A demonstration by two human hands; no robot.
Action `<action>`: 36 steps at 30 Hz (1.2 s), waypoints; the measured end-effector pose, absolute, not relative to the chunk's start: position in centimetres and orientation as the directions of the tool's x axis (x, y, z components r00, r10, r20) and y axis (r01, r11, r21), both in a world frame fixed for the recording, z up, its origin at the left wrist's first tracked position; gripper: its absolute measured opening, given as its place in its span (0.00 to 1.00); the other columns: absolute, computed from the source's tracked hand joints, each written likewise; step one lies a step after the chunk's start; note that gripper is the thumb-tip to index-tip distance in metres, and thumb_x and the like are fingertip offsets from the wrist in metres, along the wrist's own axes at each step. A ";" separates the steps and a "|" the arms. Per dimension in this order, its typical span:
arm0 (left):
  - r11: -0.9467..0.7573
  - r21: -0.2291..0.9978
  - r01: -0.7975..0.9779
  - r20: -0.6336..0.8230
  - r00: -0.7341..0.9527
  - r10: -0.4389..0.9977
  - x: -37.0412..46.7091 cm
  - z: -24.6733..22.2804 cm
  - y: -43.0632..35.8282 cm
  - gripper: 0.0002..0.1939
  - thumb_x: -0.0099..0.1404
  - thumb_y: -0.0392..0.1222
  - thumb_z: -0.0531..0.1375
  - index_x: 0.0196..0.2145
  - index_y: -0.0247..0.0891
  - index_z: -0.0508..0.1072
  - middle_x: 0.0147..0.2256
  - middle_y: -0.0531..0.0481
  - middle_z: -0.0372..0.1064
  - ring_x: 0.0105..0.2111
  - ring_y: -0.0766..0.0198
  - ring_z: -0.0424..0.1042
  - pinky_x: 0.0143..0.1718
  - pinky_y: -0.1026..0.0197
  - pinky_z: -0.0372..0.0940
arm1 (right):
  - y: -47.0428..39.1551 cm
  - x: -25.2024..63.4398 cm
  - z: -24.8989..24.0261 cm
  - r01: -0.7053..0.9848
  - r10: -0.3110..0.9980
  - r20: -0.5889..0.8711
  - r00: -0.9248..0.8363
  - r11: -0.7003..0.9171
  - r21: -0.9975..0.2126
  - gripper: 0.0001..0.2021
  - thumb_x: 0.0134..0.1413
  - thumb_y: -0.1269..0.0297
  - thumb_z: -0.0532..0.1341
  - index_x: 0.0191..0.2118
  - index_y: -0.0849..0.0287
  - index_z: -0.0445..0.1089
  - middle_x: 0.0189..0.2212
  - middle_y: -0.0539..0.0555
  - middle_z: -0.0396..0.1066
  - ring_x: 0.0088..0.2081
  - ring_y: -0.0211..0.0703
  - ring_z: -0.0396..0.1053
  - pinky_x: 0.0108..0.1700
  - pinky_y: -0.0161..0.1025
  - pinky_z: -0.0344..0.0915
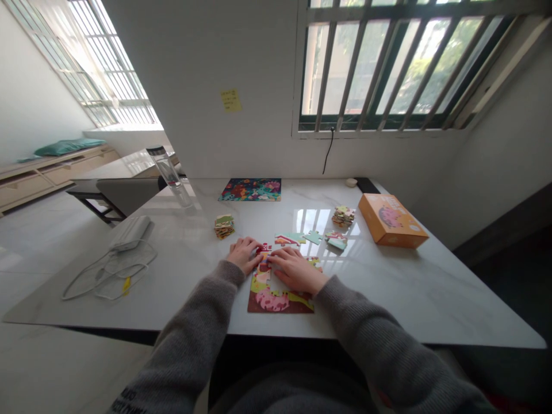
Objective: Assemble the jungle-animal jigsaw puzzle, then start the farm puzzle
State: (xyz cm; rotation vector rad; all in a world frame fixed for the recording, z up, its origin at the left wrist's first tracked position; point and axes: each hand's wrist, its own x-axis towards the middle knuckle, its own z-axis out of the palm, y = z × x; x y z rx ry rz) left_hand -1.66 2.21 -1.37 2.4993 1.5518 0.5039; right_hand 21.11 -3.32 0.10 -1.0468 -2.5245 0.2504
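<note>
No text can be read with certainty. Several short lines of handwriting stand on the yellow sticky note on the wall, too small to make out. The orange box bears pale lettering along its top face and a small round whitish mark, both illegible. Dark capital-like print runs across the grey left sleeve at the lower edge, too blurred to spell out.

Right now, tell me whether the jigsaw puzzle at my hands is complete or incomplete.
Incomplete: white tabletop shows through a gap inside the jigsaw puzzle, and a separate piece stack sits beyond the left hand.
</note>
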 end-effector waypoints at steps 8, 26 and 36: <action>-0.448 0.324 0.833 0.229 0.391 0.892 -1.7 -1.7 2.4 0.14 0.68 0.48 0.58 0.48 0.44 0.74 0.47 0.46 0.70 0.48 0.50 0.64 0.49 0.48 0.57 | -2.2 25.0 1.4 0.657 0.753 0.471 -0.459 0.644 -0.390 0.17 0.65 0.68 0.57 0.58 0.55 0.67 0.52 0.59 0.70 0.53 0.51 0.64 0.57 0.52 0.61; -0.456 0.316 0.832 0.197 0.412 0.890 -1.9 -1.5 2.4 0.14 0.69 0.48 0.55 0.48 0.45 0.75 0.47 0.45 0.69 0.50 0.49 0.64 0.50 0.47 0.58 | -0.5 38.4 -1.3 0.928 0.935 0.335 -0.119 0.224 -0.296 0.19 0.57 0.63 0.64 0.54 0.57 0.72 0.43 0.58 0.66 0.45 0.52 0.67 0.50 0.46 0.64; -0.464 0.355 0.812 0.245 0.398 0.884 -1.8 -1.4 2.3 0.14 0.67 0.47 0.57 0.47 0.44 0.75 0.46 0.46 0.70 0.49 0.50 0.65 0.51 0.47 0.59 | -0.7 38.1 -0.8 0.878 0.944 0.308 -0.116 0.242 -0.412 0.23 0.50 0.67 0.68 0.53 0.57 0.69 0.42 0.56 0.63 0.44 0.50 0.67 0.50 0.46 0.67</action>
